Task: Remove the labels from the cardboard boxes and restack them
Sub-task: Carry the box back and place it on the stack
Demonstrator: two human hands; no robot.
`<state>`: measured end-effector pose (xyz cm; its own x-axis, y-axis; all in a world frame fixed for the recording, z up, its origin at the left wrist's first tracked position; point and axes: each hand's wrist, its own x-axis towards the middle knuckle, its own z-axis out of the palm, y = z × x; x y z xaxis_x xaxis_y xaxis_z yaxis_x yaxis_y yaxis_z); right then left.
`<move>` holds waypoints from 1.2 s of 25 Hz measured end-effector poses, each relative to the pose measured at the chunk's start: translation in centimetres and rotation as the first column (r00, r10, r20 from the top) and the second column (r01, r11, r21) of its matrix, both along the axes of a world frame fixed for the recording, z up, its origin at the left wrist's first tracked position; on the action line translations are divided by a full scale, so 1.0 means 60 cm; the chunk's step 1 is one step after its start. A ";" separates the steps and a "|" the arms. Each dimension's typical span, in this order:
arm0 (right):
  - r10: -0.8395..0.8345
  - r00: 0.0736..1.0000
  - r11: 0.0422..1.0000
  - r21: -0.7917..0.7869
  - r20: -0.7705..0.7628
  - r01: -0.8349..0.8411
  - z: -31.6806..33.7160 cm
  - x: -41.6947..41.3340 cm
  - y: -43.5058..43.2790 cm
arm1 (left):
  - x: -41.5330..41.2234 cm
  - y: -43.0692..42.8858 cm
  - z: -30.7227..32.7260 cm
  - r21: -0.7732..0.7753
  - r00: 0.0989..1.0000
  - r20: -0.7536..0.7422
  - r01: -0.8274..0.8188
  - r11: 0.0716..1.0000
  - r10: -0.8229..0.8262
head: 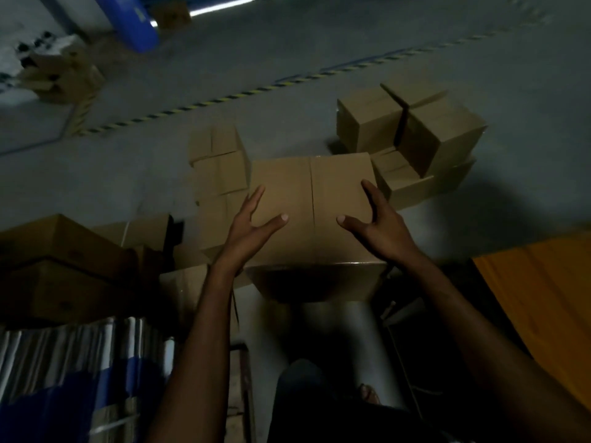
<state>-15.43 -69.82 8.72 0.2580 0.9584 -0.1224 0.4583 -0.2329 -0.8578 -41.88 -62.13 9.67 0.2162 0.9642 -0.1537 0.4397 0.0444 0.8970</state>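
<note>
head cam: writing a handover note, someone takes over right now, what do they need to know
Left hand: open, fingers spread at the left edge of the big box.
Right hand: open, at the box's right edge. Neither hand grips it; contact is unclear.
The big box is straight ahead, between a left stack and a right stack.
Done: no label shows on its top face.
Left: check the other faces, peel any labels, stack it.

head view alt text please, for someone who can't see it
A person's left hand and right hand, fingers spread, frame the top of a closed cardboard box. More cardboard boxes stand stacked on the grey floor beyond it.
</note>
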 end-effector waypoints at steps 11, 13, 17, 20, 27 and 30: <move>0.025 0.999 0.999 -0.046 -0.029 -0.026 -0.078 0.031 0.459 | 0.024 0.462 -0.094 -0.022 0.996 -0.078 0.031 0.999 -0.033; 0.018 1.000 0.997 -0.070 -0.011 -0.019 -0.102 0.051 0.539 | 0.043 0.548 -0.119 -0.066 0.990 -0.128 0.058 0.996 -0.066; 0.068 0.997 0.987 -0.145 0.023 -0.064 -0.185 0.095 0.702 | 0.089 0.696 -0.205 -0.101 0.983 -0.179 0.031 0.994 -0.049; 0.138 0.990 0.978 -0.163 0.029 -0.131 -0.283 0.129 0.839 | 0.123 0.812 -0.312 -0.119 0.978 -0.210 -0.029 0.992 0.004; 0.215 0.977 0.939 -0.275 -0.002 -0.208 -0.556 0.168 1.078 | 0.166 1.016 -0.580 -0.191 0.969 -0.218 -0.160 0.969 0.117; 0.234 0.972 0.922 -0.320 0.011 -0.219 -0.691 0.152 1.155 | 0.167 1.089 -0.708 -0.204 0.940 -0.298 -0.234 0.951 0.168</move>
